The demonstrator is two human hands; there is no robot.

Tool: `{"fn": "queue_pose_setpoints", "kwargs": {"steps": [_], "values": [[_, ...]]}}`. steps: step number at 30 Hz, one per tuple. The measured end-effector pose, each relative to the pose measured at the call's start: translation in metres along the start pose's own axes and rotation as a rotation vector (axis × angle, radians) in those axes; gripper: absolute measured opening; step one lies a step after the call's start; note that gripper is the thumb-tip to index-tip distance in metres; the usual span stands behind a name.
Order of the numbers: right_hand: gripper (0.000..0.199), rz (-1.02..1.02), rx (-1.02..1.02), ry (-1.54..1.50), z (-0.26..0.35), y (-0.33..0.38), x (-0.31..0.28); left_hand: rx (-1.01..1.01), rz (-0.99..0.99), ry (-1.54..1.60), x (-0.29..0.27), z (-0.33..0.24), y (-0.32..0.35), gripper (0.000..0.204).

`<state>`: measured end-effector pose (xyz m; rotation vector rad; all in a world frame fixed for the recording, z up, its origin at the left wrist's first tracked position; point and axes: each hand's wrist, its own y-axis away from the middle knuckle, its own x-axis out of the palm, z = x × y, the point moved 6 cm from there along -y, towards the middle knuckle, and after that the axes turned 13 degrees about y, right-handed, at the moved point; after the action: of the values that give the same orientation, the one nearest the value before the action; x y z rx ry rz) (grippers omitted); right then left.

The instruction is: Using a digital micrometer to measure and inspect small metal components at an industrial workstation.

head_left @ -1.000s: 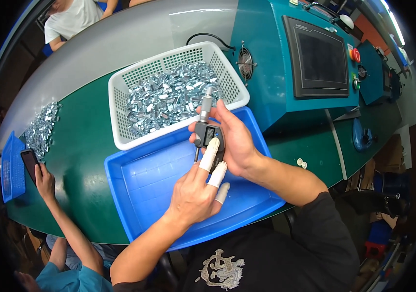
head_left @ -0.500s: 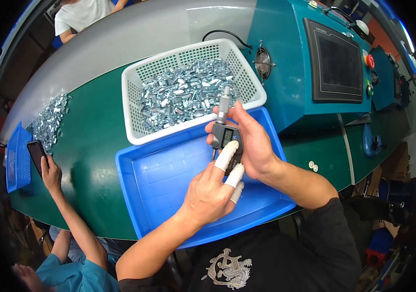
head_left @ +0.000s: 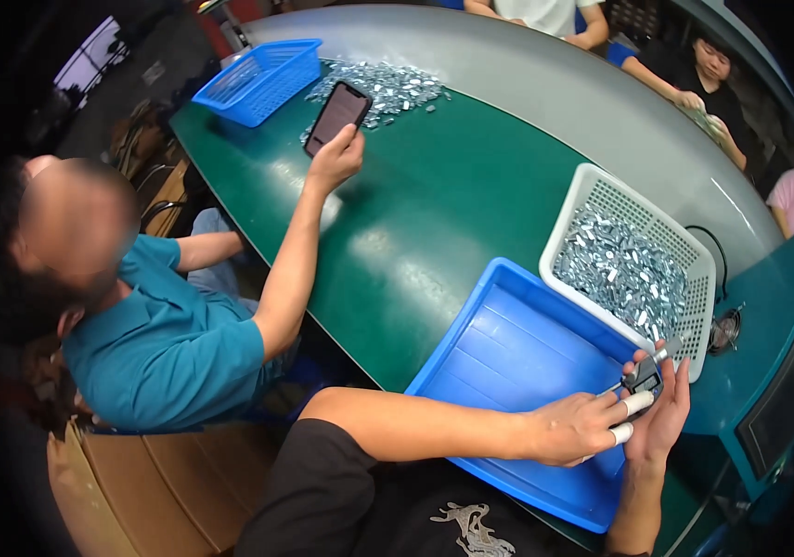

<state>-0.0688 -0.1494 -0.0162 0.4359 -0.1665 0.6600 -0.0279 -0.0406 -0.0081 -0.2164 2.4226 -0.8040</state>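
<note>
A grey and black digital micrometer (head_left: 645, 375) is held at the lower right, above the right side of a blue tray (head_left: 517, 348). My right hand (head_left: 658, 425) is closed around the micrometer from the right, its palm turned up. With white finger cots on its fingers, my left hand (head_left: 573, 429) is curled against the micrometer's front. Whether a small part sits between the measuring faces is too small to tell. Just beyond the hands stands a white perforated basket (head_left: 559, 232) full of shiny metal pieces (head_left: 619, 269).
At my left a person in a teal shirt (head_left: 165, 325) holds a phone (head_left: 339, 118) over the green table (head_left: 397, 223). A loose metal pile (head_left: 387, 88) and a blue basket (head_left: 271, 84) lie beyond. A teal machine with a screen (head_left: 773, 399) stands right; other people sit across.
My view has swung left, so the tray, basket and hands now appear farther right and the person with the phone shows more fully. Both hands stay on the micrometer.
</note>
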Motion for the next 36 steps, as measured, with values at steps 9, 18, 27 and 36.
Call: {"fn": "queue_pose_setpoints", "kwargs": {"steps": [9,18,27,36], "values": [[0.046,-0.059,0.056,0.012,-0.002,0.0,0.0,-0.071,0.033,0.056,0.002,0.001,0.0,0.033],[0.04,-0.038,0.107,-0.117,-0.009,-0.006,-0.004,-0.11,0.106,0.026,0.0,0.001,-0.01,0.046],[0.04,0.06,0.131,-0.241,-0.011,-0.014,-0.012,-0.122,0.151,-0.117,-0.002,-0.005,-0.028,0.043],[0.039,0.095,0.098,-0.262,-0.011,-0.006,-0.016,-0.13,0.238,-0.06,-0.003,-0.015,-0.03,0.043]]}}
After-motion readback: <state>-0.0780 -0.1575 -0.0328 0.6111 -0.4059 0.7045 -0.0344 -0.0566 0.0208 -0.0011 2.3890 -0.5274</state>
